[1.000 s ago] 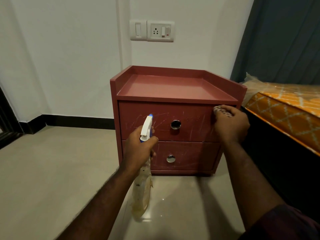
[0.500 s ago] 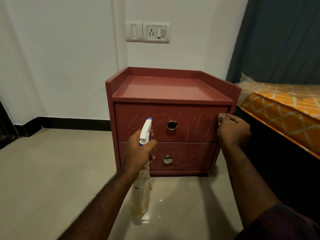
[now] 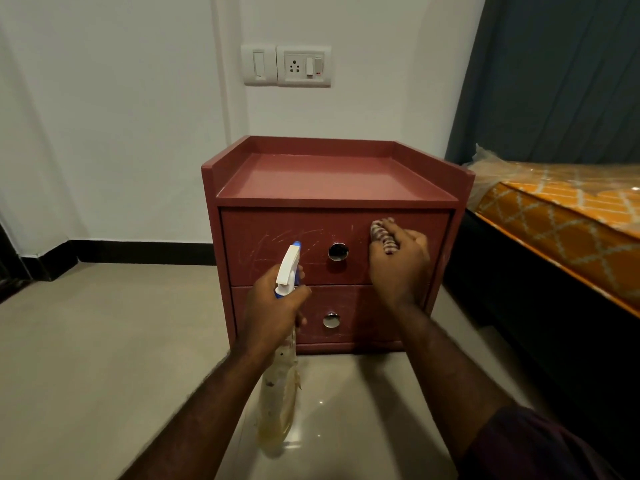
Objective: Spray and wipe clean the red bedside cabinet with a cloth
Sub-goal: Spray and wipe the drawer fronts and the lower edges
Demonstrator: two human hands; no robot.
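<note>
Two drawers, both closed, so contents not visible. Cloth [image 3: 382, 235] is mostly hidden under the right hand [image 3: 398, 268]; only a striped wad shows above the knuckles. R fingers are curled round it, pressing it onto the upper drawer [image 3: 277, 237] front, right of the round pull [image 3: 338, 251]. Left hand [image 3: 273, 313] is wrapped round the spray bottle [image 3: 278, 403] neck, so the neck itself is covered. White/blue trigger head sticks up in front of the drawer. Bottle body hangs below the hand, blurry and yellowish, fill lvl can't tell. Lower drawer [image 3: 360, 313] is partly blocked by both arms. Pale streaks on the upper front. Red bedside cabinet [image 3: 332, 174] stands on the floor against the white wall, just beside the bed [image 3: 561, 220], which is cut off at the frame edge.
</note>
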